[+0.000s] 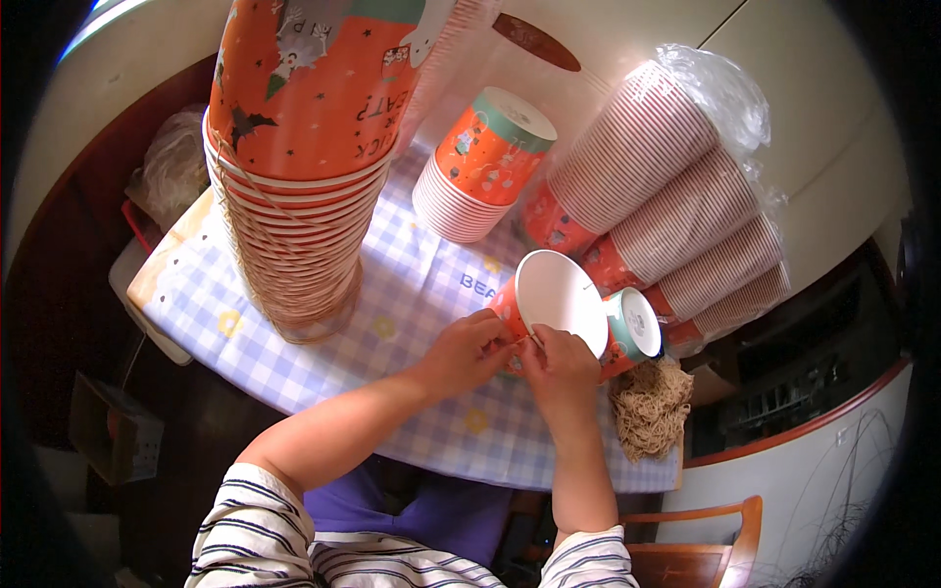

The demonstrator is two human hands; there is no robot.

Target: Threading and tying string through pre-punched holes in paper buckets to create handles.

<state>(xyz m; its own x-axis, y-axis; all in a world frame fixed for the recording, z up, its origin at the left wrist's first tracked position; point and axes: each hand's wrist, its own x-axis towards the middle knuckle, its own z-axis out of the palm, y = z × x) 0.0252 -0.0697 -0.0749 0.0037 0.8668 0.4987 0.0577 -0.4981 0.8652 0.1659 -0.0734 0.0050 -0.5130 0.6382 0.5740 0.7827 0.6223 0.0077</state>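
Observation:
A paper bucket [559,299], white inside and orange outside, lies tilted on the table with its mouth facing up and toward me. At its near rim my left hand [469,355] and my right hand [561,361] meet, fingertips pinched together. A short tan cord [536,340] shows between the fingers, mostly hidden by them. Just right of the bucket stands an upside-down orange and green paper cup [637,328]. A heap of tan cords [652,410] lies beside my right forearm.
On the left rises a tall stack of orange buckets [294,216] with cords hanging down its side. Behind the work is a shorter upside-down stack [485,162]. Several plastic-wrapped stacks [676,186] lean at the right. A checked cloth [402,338] covers the table; a wooden chair [701,549] stands lower right.

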